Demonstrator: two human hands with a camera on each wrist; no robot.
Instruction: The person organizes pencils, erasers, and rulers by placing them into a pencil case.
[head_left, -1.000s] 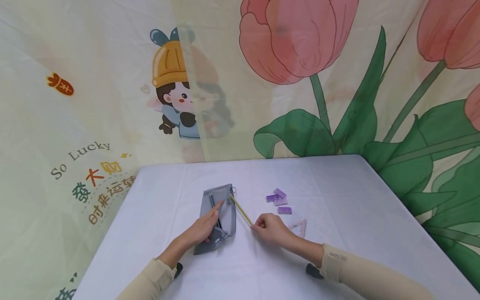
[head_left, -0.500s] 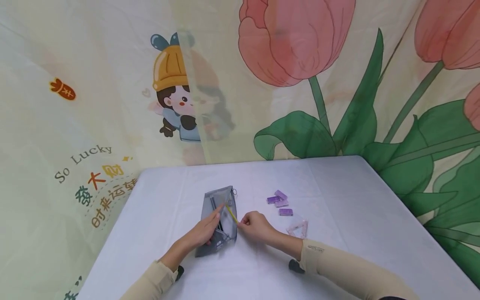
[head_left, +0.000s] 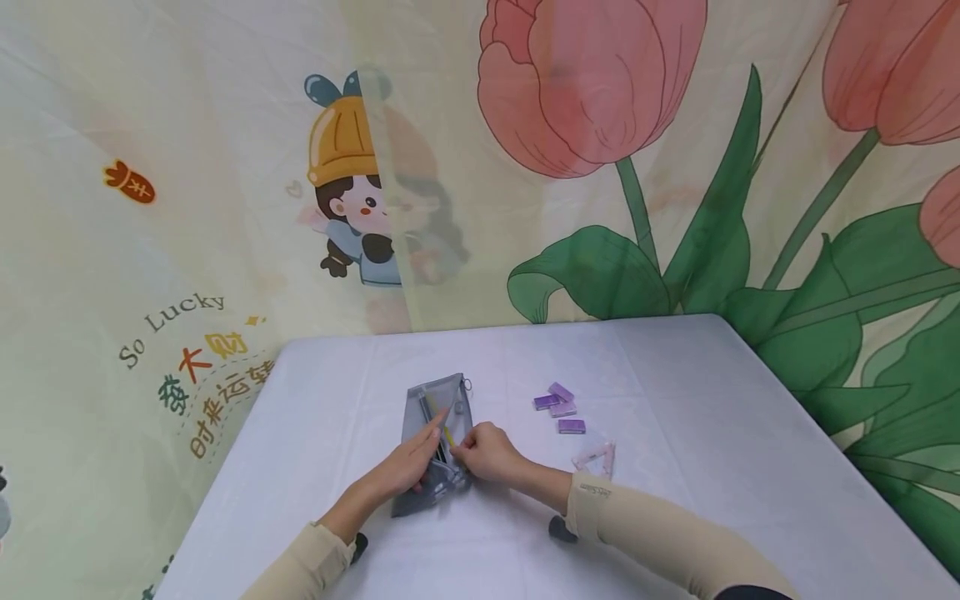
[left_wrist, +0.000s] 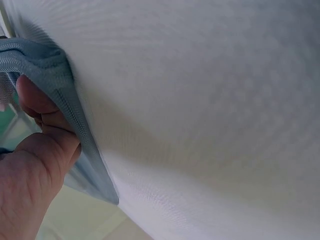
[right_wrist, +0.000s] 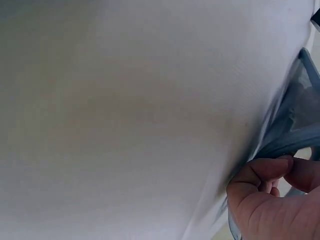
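On the white counter (head_left: pixel 675 392) lies a grey mesh pouch (head_left: pixel 420 408), and the left hand (head_left: pixel 408 463) rests on it with fingers nearly straight along the opening, while its thumb and fingers pinch the pouch's edge in the wrist view. The right hand (head_left: pixel 483 452) has its fingers curled round the end of a yellow pencil (head_left: pixel 448 434), most of which lies inside the pouch beside a dark pen. Purple erasers (head_left: pixel 558 407) and a clear triangle ruler (head_left: pixel 596 457) lie near, to the right of the pouch.
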